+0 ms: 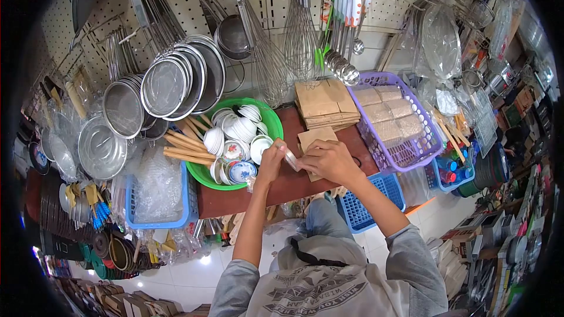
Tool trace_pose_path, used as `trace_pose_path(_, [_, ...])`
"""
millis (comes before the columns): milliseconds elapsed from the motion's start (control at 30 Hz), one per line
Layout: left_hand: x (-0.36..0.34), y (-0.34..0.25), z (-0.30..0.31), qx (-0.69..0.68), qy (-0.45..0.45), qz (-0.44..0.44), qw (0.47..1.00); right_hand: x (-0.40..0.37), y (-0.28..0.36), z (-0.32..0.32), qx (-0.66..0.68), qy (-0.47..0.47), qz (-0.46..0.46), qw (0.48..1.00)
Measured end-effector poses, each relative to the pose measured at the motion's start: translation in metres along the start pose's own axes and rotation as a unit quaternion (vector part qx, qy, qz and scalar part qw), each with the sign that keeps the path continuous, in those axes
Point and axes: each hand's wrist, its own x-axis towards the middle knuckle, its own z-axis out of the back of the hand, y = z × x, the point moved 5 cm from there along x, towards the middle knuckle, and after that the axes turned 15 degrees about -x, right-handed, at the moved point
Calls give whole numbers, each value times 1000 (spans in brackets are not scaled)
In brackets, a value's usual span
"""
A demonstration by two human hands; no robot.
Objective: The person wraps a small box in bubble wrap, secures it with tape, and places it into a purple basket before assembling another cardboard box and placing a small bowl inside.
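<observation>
Small clear item [290,158] pinched between left grip [271,163] and right grip [329,161], fingers closed on it, above brown surface [247,196], just right of green basin [273,118] of bowls, paper bags [325,103] beyond

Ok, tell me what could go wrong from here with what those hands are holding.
1. The small clear item is pinched between the left hand and right hand above the table, near its front edge; a slip could drop it to the floor.
2. The left hand is right beside the green basin heaped with ceramic bowls; a sideways knock might chip one.
3. The brown paper by the right hand lies loose and could slide.
</observation>
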Motion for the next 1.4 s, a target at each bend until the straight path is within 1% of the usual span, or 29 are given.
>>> trace_pose_path(67, [0, 3, 0, -2, -2, 7, 1000, 0, 0, -2, 14, 10, -9, 1000])
trace_pose_path(133, [-1, 0, -2, 21, -1, -8, 1000, -3, 0, -8, 19, 22, -6, 1000])
trace_pose_path(267, [-1, 7, -2, 32, 9, -14, 999, -3, 0, -7, 0, 53, 23, 998])
trace_pose_path(367, [-3, -1, -4, 55, 17, -1, 998, 0, 1, -4, -18, 68, 40, 997])
trace_pose_path(467, [-2, 1, -5, 80, 22, -22, 996, 1, 0, -5, -22, 85, 47, 995])
trace_pose_path(533, [-2, 4, -6, 104, 27, -13, 994, 3, -1, -6, -25, 108, 49, 993])
trace_pose_path(633, [-2, 14, -7, 125, 8, 1, 992, 6, -2, -3, -28, 65, 50, 996])
trace_pose_path(667, [-3, 19, -7, 130, -3, 6, 992, 6, -4, -4, -10, 79, 49, 996])
trace_pose_path(767, [-3, 23, -11, 215, 31, 71, 974, 6, -14, -4, 33, 104, 38, 993])
trace_pose_path(833, [-2, 20, -14, 299, 55, 27, 952, 5, -20, 2, 53, 105, 17, 993])
trace_pose_path(867, [-3, 18, -17, 340, 68, 6, 938, 3, -23, 3, 67, 123, 4, 990])
trace_pose_path(1000, [-5, -21, -31, 187, -4, -52, 981, -6, -39, 5, 100, 185, -38, 977])
trace_pose_path(1033, [-7, -30, -34, 205, -10, -51, 977, -10, -42, 4, 105, 199, -46, 973])
trace_pose_path(1133, [-13, -43, -55, 234, 107, -106, 961, -21, -53, -2, 144, 257, -52, 954])
trace_pose_path(1167, [-17, -43, -62, 214, 129, -119, 961, -24, -57, -3, 153, 272, -61, 948])
trace_pose_path(1200, [-18, -38, -68, 173, 161, -9, 972, -27, -60, -3, 162, 288, -70, 941])
trace_pose_path(1233, [-23, -39, -74, 130, 189, 102, 968, -31, -62, -4, 172, 304, -78, 934])
trace_pose_path(1267, [-29, -36, -79, 84, 213, 211, 950, -35, -65, -7, 185, 310, -74, 930])
trace_pose_path(1300, [-32, -28, -85, 53, 256, 241, 935, -38, -68, -10, 197, 315, -68, 926])
trace_pose_path(1333, [-36, -24, -91, 0, 272, 244, 931, -40, -70, -12, 210, 319, -62, 922])
trace_pose_path(1400, [-46, -20, -106, -106, 298, 248, 916, -44, -76, -15, 242, 374, -92, 890])
